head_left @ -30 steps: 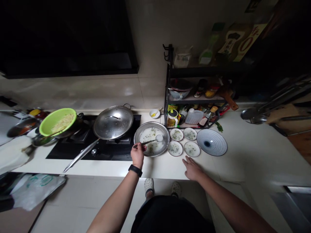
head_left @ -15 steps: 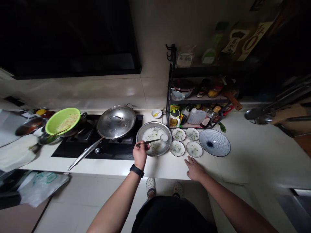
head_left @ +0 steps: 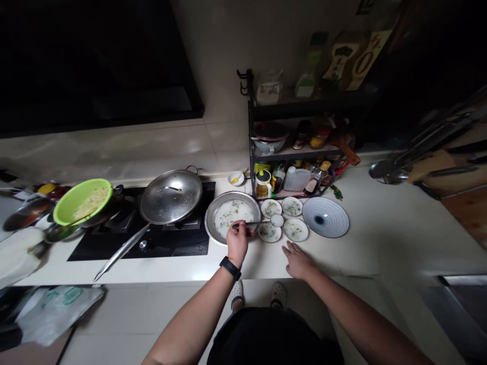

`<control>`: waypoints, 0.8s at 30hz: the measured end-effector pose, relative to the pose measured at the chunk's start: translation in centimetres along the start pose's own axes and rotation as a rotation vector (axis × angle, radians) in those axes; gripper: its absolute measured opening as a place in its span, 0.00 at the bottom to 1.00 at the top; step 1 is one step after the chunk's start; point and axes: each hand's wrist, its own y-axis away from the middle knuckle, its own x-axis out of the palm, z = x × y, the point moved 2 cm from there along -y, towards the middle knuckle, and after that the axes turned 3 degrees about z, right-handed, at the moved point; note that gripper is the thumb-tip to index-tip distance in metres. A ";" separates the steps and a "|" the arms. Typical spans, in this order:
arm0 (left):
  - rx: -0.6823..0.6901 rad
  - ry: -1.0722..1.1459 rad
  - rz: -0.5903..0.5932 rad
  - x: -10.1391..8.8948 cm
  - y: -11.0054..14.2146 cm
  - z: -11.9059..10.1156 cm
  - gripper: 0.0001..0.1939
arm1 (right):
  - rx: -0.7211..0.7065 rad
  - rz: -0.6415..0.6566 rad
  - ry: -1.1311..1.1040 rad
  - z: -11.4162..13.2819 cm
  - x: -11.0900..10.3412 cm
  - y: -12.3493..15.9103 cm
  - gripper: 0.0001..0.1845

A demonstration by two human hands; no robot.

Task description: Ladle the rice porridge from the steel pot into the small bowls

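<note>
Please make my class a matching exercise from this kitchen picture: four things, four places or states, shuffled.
1. Lime-green round bowl
2. Dark-handled round spoon
3. Silver round metal lid
4. Blue-and-white patterned bowl

A. Held in the left hand
B. Right of four small white dishes
C. Contains pale shreds
D. Over the long-handled metal pan

Pairs: 1-C, 2-A, 3-D, 4-B

"Where does your camera sit?"

"On my head, facing forward and down over my left hand (head_left: pixel 237 241), my right hand (head_left: pixel 299 261) and the counter (head_left: pixel 384 228)."

"How near?"

"Far enough back to take in my shoes (head_left: pixel 278 292), the stove (head_left: pixel 175 246) and the shelf rack (head_left: pixel 297 154)."
</note>
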 end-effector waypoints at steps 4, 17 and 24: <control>0.015 -0.025 0.077 2.9 0.2 1.1 0.20 | -0.011 0.003 -0.021 -0.1 -0.1 0.1 0.50; 0.335 -0.446 0.346 7.9 2.2 2.5 0.18 | -0.036 -0.014 -0.050 -0.6 0.5 -0.2 0.51; 0.710 -0.780 0.562 8.7 4.3 1.4 0.14 | -0.087 -0.079 -0.064 -1.1 1.5 -0.7 0.51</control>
